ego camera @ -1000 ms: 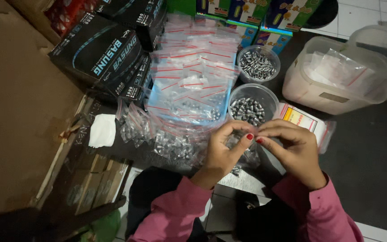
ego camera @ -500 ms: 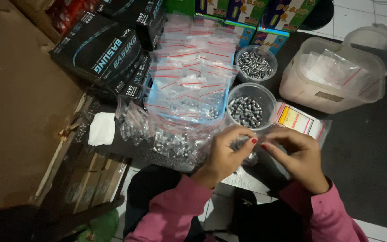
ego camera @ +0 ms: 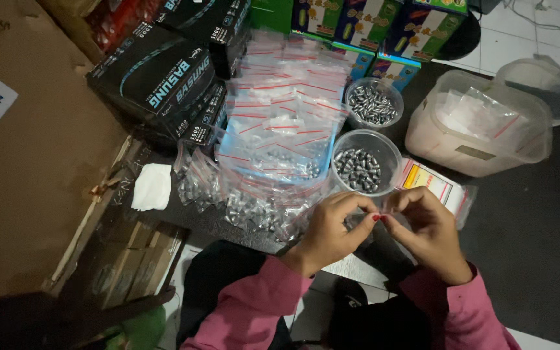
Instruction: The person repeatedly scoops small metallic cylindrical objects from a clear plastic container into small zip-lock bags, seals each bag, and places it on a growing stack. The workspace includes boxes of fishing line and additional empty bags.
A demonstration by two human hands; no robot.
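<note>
My left hand [ego camera: 328, 230] and my right hand [ego camera: 426, 230] meet at the fingertips and pinch the top edge of a small clear zip bag [ego camera: 360, 221] holding grey metal pellets. The bag hangs between them, mostly hidden by my fingers. Just beyond my hands stands a round clear tub of pellets [ego camera: 359, 167], with a second tub of pellets [ego camera: 372, 104] behind it. To the left of my hands lies a heap of filled small bags [ego camera: 247, 204] with red strips.
A stack of empty zip bags [ego camera: 286, 97] lies in a blue tray. Black boxes [ego camera: 163, 81] stand at the left beside a cardboard box [ego camera: 27, 168]. A large plastic container [ego camera: 481, 123] with bags, its lid [ego camera: 542, 84], and colourful boxes [ego camera: 364, 26] sit at the back right. A white tissue [ego camera: 151, 186] lies nearby.
Both hands dropped slightly toward me and their fingertips drew closer together on the bag. The view shifted a little.
</note>
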